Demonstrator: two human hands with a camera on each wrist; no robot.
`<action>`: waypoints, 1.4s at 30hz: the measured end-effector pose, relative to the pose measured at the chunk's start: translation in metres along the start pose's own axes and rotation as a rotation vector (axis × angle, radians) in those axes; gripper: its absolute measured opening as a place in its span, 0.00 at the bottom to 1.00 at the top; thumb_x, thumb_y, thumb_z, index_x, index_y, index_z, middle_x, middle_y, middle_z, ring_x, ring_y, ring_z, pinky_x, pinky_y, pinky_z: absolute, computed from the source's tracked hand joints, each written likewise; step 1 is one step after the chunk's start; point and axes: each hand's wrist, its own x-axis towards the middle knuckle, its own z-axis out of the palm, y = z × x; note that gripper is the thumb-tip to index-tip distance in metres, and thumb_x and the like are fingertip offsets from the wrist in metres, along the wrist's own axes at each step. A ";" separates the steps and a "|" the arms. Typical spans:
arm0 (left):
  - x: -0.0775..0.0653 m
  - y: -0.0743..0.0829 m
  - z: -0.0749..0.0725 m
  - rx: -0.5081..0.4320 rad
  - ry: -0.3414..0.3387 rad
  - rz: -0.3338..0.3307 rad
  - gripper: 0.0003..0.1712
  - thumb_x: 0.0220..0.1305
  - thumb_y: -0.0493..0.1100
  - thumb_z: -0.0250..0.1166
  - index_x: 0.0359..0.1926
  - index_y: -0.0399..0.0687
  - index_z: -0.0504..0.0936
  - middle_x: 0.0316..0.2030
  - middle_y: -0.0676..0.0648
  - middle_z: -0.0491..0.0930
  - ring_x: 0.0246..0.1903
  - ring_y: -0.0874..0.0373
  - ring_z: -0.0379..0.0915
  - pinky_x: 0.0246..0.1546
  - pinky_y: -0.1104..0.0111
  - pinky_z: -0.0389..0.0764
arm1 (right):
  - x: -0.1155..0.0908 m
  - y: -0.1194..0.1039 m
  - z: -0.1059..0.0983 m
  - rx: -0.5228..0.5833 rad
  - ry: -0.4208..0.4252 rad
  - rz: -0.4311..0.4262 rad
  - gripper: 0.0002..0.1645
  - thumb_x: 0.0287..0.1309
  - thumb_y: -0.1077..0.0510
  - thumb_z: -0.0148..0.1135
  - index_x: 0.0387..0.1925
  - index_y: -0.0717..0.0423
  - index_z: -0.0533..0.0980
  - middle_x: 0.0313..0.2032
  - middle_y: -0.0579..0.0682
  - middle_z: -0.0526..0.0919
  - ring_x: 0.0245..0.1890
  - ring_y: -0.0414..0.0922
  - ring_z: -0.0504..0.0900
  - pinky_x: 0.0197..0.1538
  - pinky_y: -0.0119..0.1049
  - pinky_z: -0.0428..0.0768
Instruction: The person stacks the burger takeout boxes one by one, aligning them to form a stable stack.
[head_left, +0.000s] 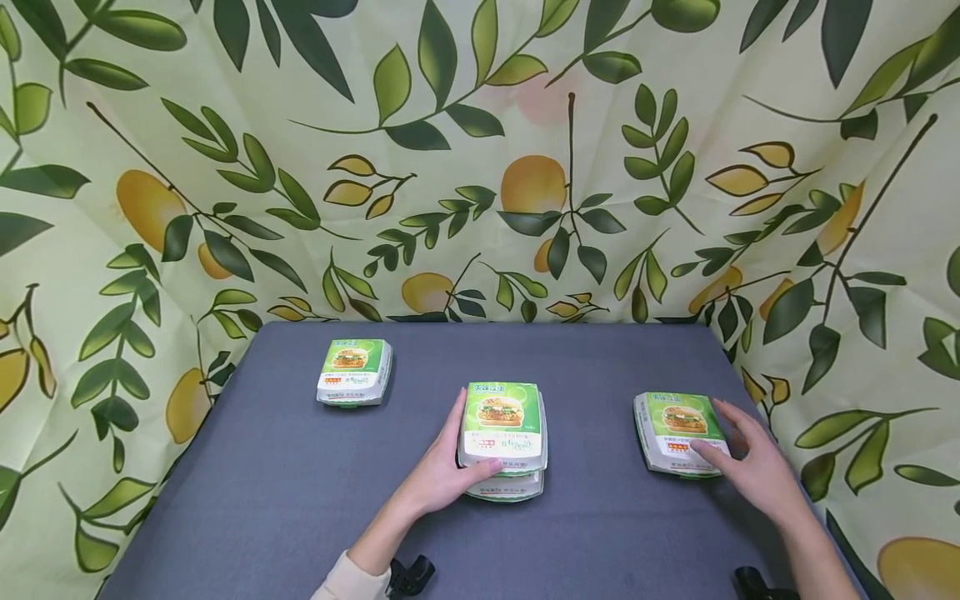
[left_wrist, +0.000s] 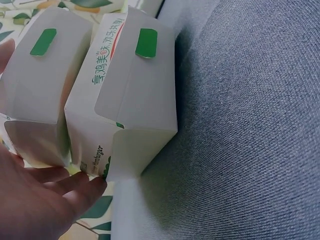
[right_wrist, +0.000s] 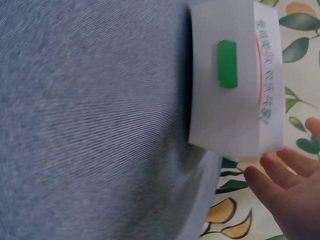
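Observation:
Two burger boxes are stacked at the middle of the table. My left hand (head_left: 442, 471) holds the upper burger box (head_left: 501, 417) at its left side, thumb across the front corner. In the left wrist view, some fingertips also reach the side of the lower burger box (left_wrist: 145, 95). Over at the right, my right hand (head_left: 757, 467) is at the right burger box (head_left: 681, 425), fingers spread along its right side and thumb over its front corner. Its fingertips show right at the box's edge (right_wrist: 270, 145) in the right wrist view, not wrapped round it.
Another green-and-white burger box (head_left: 354, 371) lies at the back left of the table (head_left: 585, 533), which has a grey-blue cloth. Behind and beside the table hangs a leaf-and-fruit patterned curtain (head_left: 450, 183). Each wrist wears a black device.

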 end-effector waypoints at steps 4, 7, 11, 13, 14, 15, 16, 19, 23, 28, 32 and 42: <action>0.000 0.000 0.000 0.000 -0.002 0.000 0.67 0.57 0.61 0.74 0.82 0.64 0.36 0.81 0.49 0.43 0.78 0.50 0.40 0.73 0.44 0.48 | 0.002 0.011 0.003 0.026 -0.090 0.012 0.56 0.65 0.48 0.69 0.78 0.67 0.47 0.72 0.77 0.51 0.67 0.74 0.57 0.62 0.62 0.65; 0.000 0.001 0.000 0.002 -0.002 -0.001 0.67 0.57 0.61 0.74 0.82 0.62 0.37 0.81 0.48 0.43 0.78 0.50 0.41 0.73 0.44 0.48 | 0.002 0.017 0.006 0.034 -0.129 -0.001 0.58 0.63 0.49 0.71 0.78 0.68 0.47 0.72 0.78 0.48 0.70 0.75 0.51 0.66 0.64 0.57; -0.001 0.000 0.000 0.008 -0.003 -0.002 0.67 0.57 0.62 0.74 0.82 0.61 0.36 0.81 0.48 0.43 0.78 0.50 0.40 0.73 0.44 0.48 | 0.002 0.020 0.010 0.029 -0.161 0.024 0.61 0.60 0.47 0.73 0.79 0.66 0.46 0.73 0.79 0.44 0.71 0.77 0.46 0.64 0.74 0.51; 0.000 0.000 0.001 0.011 -0.004 -0.003 0.67 0.57 0.62 0.74 0.82 0.62 0.36 0.81 0.48 0.43 0.78 0.50 0.40 0.73 0.44 0.48 | 0.002 0.020 0.010 0.026 -0.170 0.038 0.62 0.60 0.46 0.73 0.79 0.64 0.45 0.73 0.79 0.43 0.71 0.77 0.46 0.63 0.75 0.51; 0.000 0.000 0.001 0.012 -0.004 -0.004 0.67 0.57 0.62 0.74 0.82 0.61 0.36 0.81 0.48 0.43 0.78 0.50 0.40 0.73 0.44 0.48 | 0.002 0.020 0.010 0.029 -0.173 0.043 0.62 0.60 0.46 0.73 0.80 0.64 0.45 0.73 0.79 0.43 0.71 0.77 0.46 0.63 0.75 0.51; 0.000 0.000 0.001 0.013 -0.005 -0.005 0.67 0.57 0.62 0.74 0.82 0.62 0.36 0.81 0.49 0.43 0.78 0.50 0.40 0.73 0.44 0.48 | 0.002 0.020 0.011 0.034 -0.176 0.046 0.63 0.60 0.46 0.73 0.80 0.63 0.44 0.74 0.79 0.43 0.71 0.77 0.46 0.63 0.75 0.51; 0.000 0.000 0.001 0.012 -0.004 -0.005 0.67 0.57 0.62 0.74 0.82 0.62 0.36 0.81 0.49 0.43 0.78 0.51 0.40 0.73 0.44 0.48 | 0.002 0.021 0.011 0.040 -0.179 0.047 0.63 0.59 0.46 0.73 0.80 0.62 0.44 0.74 0.78 0.43 0.71 0.77 0.46 0.64 0.75 0.51; 0.000 0.000 0.001 0.009 -0.004 -0.005 0.67 0.57 0.61 0.74 0.82 0.62 0.36 0.81 0.49 0.43 0.78 0.51 0.40 0.73 0.45 0.48 | 0.001 0.021 0.012 0.055 -0.180 0.047 0.64 0.58 0.47 0.75 0.80 0.60 0.44 0.75 0.77 0.44 0.71 0.76 0.48 0.64 0.74 0.52; 0.000 0.000 0.001 0.007 -0.003 -0.004 0.67 0.57 0.61 0.74 0.82 0.63 0.36 0.81 0.50 0.43 0.78 0.51 0.41 0.73 0.45 0.48 | 0.001 0.022 0.013 0.043 -0.169 0.054 0.66 0.56 0.47 0.76 0.81 0.59 0.44 0.75 0.76 0.46 0.71 0.75 0.50 0.64 0.73 0.53; -0.001 -0.001 0.001 0.004 0.000 -0.008 0.66 0.57 0.61 0.74 0.82 0.65 0.36 0.81 0.49 0.44 0.78 0.51 0.41 0.73 0.45 0.48 | 0.002 0.018 0.017 0.012 -0.147 0.082 0.65 0.55 0.44 0.77 0.80 0.59 0.46 0.73 0.77 0.51 0.68 0.71 0.57 0.62 0.70 0.58; -0.001 0.000 0.000 0.002 0.003 -0.010 0.66 0.57 0.61 0.74 0.82 0.65 0.36 0.81 0.49 0.44 0.78 0.50 0.41 0.73 0.44 0.48 | 0.002 0.012 0.022 0.010 -0.153 0.093 0.64 0.55 0.43 0.76 0.80 0.58 0.48 0.71 0.77 0.55 0.66 0.69 0.60 0.61 0.67 0.61; -0.001 0.001 0.001 0.005 0.005 -0.007 0.66 0.57 0.62 0.74 0.82 0.63 0.37 0.81 0.49 0.44 0.78 0.50 0.42 0.73 0.45 0.49 | 0.006 -0.011 0.035 0.044 -0.134 0.064 0.62 0.54 0.42 0.77 0.80 0.55 0.52 0.71 0.73 0.59 0.64 0.63 0.64 0.58 0.54 0.65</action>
